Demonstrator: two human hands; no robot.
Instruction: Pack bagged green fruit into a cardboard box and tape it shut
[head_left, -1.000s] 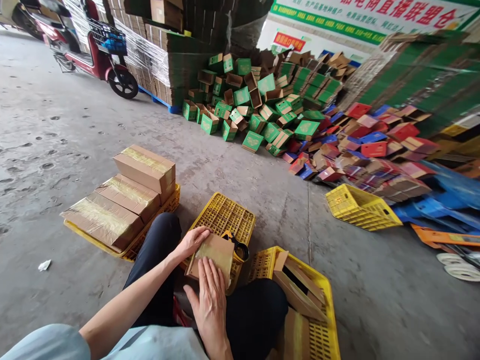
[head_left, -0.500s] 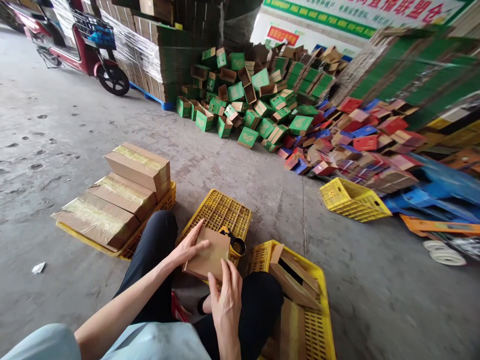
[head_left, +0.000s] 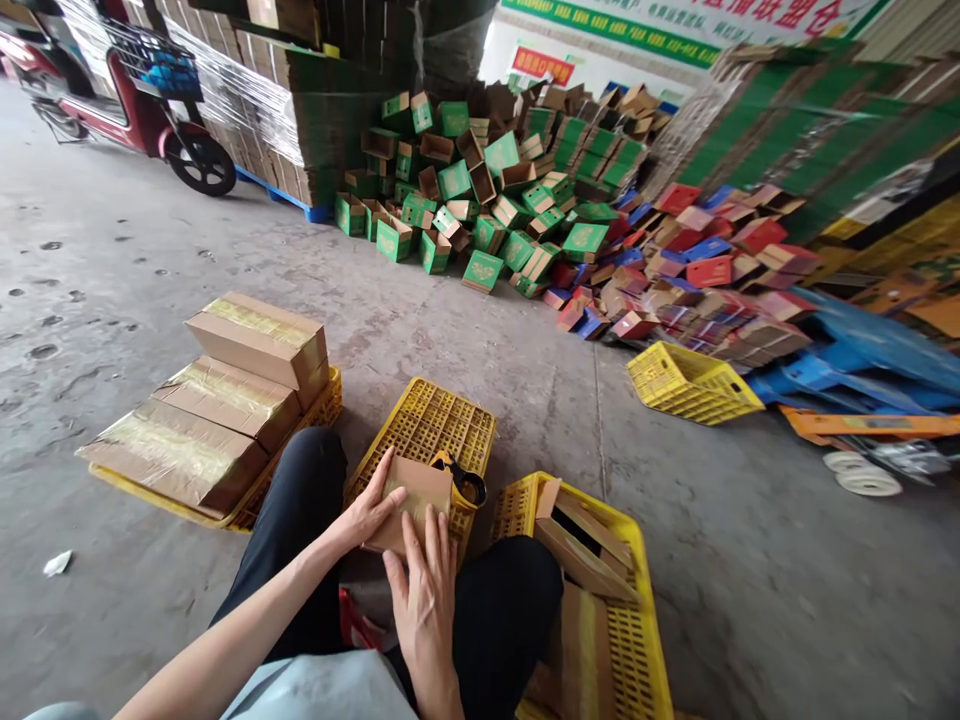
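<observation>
The right hand (head_left: pixel 426 605) has come back leftward from the near right corner of the small cardboard box (head_left: pixel 424 480), where it was half a second ago, and its fingers now spread over the near part of the top. The left hand (head_left: pixel 369 512), its fingers over the far left corner a second ago, now lays its thumb on top. The view has swung right, bringing the red scooter (head_left: pixel 139 120) closer to the left edge.
</observation>
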